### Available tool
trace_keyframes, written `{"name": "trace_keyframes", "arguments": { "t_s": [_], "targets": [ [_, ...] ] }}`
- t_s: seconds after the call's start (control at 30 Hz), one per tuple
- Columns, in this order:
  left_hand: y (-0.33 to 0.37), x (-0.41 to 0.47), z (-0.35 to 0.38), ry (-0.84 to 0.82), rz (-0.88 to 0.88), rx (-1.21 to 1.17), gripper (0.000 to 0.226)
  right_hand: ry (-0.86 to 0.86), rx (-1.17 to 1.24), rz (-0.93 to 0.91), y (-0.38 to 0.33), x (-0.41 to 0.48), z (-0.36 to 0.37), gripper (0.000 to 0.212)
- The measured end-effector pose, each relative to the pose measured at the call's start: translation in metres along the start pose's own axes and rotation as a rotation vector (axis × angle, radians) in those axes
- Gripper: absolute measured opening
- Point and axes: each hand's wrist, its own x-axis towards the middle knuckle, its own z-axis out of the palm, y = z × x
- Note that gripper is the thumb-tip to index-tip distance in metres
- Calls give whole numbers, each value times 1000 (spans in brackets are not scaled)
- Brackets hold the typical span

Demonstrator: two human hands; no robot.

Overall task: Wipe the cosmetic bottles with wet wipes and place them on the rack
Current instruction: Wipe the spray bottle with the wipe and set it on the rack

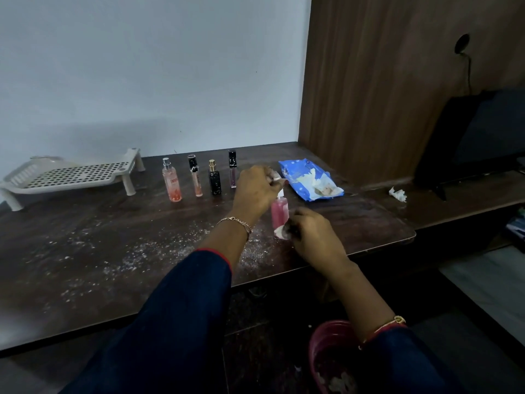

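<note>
A pink cosmetic bottle (279,211) stands upright near the table's right front edge, between my hands. My left hand (254,191) pinches its white top from above. My right hand (312,235) is closed at its base, pressing a white wet wipe (279,231) against the bottle. Behind stand an orange-pink spray bottle (172,182), a slim tube with a black cap (195,177), a black bottle with a gold cap (215,179) and a slim purple tube (232,170). The beige perforated rack (71,175) sits at the far left, with nothing on it.
An open blue pack of wet wipes (309,180) lies behind my right hand. A crumpled used wipe (398,193) rests on the side ledge by a dark screen (483,132). White crumbs dust the dark wooden table (99,237). A red bin (326,356) stands below.
</note>
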Motion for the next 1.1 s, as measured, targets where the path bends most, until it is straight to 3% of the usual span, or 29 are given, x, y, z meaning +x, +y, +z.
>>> {"name": "trace_keyframes", "arguments": {
  "t_s": [0.1,0.23,0.47,0.63,0.77,0.93,1.1],
  "targets": [
    [3,-1,0,-1,2,0,13,16,6,75,5,3,-11,13],
    [6,0,-1,-11,15,45,16,346,176,96,2,20,-21,13],
    [4,0,-1,32,-29,67,24,215,62,-143,-13,20,-9,13],
    [0,4,-2,-8,-129,-66,22,102,-14,-114,-2,-2,5,13],
    [1,2,-2,-7,-94,-69,22,81,22,-88,6,-12,6,13],
    [-6,5,-3,-89,-164,-150,16,87,109,-51,11,-13,4,18],
    [-2,-2,-14,-183,-162,-163,25,172,149,-20,14,9,-7,18]
  ]
}}
